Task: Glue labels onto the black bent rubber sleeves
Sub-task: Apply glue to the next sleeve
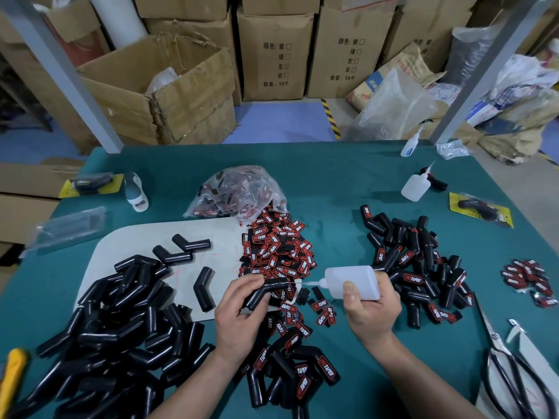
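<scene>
While your left hand (239, 316) grips one black bent sleeve (265, 293) at the centre of the frame, fingers and thumb curled round its lower limb, your right hand (373, 313) is wrapped round the glue bottle (352, 282) just to the right of it. The coming move, as I judge it, turns on one line. The bottle lies on its side with its nozzle (313, 283) pointing left, and the sleeve's free upper limb runs left to right, its end facing that tip. The two are very close; whether the tip touches the rubber cannot be told from here. The other limb slants down and left into your palm. Your right hand carries the glue, so it is the one to close the gap. The left need only hold the sleeve steady with the face to be glued turned up.

The sleeve is smooth, glossy rubber, an elbow-shaped tube that will likely flex if squeezed. The bottle is translucent white plastic, probably soft, with a thin tapered spout. Just above your hands the labels (276, 246) lie heaped: small flat rectangles, red and black with white lettering. At lower left the bare sleeves (121, 325) are piled, partly on a pale sheet (133, 240). The labelled sleeves (423, 267) lie to the right on the green worktop (332, 182).
</scene>
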{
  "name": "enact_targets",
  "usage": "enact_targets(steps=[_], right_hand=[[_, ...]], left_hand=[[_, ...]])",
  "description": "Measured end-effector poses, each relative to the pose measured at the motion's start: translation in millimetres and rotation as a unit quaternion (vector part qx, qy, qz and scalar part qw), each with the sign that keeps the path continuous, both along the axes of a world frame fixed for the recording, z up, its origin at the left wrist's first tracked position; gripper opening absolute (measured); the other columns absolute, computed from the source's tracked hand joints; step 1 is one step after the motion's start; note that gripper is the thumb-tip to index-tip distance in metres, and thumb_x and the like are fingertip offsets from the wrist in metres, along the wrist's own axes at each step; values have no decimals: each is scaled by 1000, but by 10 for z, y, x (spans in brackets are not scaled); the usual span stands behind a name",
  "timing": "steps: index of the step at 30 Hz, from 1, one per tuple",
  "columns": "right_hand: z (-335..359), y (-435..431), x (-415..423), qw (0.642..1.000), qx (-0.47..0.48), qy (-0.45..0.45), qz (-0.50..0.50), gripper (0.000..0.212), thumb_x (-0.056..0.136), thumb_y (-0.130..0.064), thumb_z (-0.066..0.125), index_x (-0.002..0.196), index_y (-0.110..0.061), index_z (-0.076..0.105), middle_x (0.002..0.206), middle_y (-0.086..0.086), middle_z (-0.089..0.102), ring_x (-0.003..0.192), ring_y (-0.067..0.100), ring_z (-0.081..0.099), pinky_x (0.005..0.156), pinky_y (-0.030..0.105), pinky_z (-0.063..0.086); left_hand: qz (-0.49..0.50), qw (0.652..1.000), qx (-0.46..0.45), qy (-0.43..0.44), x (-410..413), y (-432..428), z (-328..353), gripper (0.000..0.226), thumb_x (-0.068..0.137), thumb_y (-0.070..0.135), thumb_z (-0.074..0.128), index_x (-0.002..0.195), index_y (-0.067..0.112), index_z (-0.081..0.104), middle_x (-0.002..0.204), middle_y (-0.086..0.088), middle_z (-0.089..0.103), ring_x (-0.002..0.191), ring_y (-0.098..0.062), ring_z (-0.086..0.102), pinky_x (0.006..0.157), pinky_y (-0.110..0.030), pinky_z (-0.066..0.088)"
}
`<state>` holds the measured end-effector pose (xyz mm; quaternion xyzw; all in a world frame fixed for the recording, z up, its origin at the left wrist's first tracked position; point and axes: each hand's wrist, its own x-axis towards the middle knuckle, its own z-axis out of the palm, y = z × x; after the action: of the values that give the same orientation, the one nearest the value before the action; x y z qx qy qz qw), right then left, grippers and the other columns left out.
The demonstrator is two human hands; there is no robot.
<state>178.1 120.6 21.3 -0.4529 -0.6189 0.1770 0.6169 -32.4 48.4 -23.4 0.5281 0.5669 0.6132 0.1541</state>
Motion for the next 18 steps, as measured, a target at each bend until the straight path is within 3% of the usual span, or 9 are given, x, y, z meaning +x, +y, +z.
enact_targets(steps=[5,10,14,18], right_hand=[[-10,-1,1,1000,-8,3,7,68,93,-60,57,77,6,58,61,-2,52,64,-12,55,49,6,38],[-4,2,-3,1000,-3,-3,10,69,93,-59,56,75,8,58,61,-2,51,60,-3,53,52,2,37],[10,-6,-15,1000,-12,0,0,70,92,-62,55,75,6,59,61,-5,50,65,-18,54,56,-1,36],[14,-4,-13,1000,-10,2,-2,72,92,-62,55,75,7,58,61,-3,50,60,-4,53,53,1,37]], left_hand=[[1,1000,-8,-8,13,-2,24,34,81,0,76,113,11,72,120,10,68,113,-7,66,102,-16,48],[18,1000,-14,-11,12,4,27,34,82,-3,79,112,11,72,116,-2,69,112,-8,66,102,-17,48],[17,1000,-9,-1,9,9,29,36,79,-8,77,112,5,71,113,-10,69,112,-5,65,90,-8,50],[14,1000,-11,0,7,3,31,36,78,-9,77,111,4,72,113,-9,68,111,-5,66,92,-9,50]])
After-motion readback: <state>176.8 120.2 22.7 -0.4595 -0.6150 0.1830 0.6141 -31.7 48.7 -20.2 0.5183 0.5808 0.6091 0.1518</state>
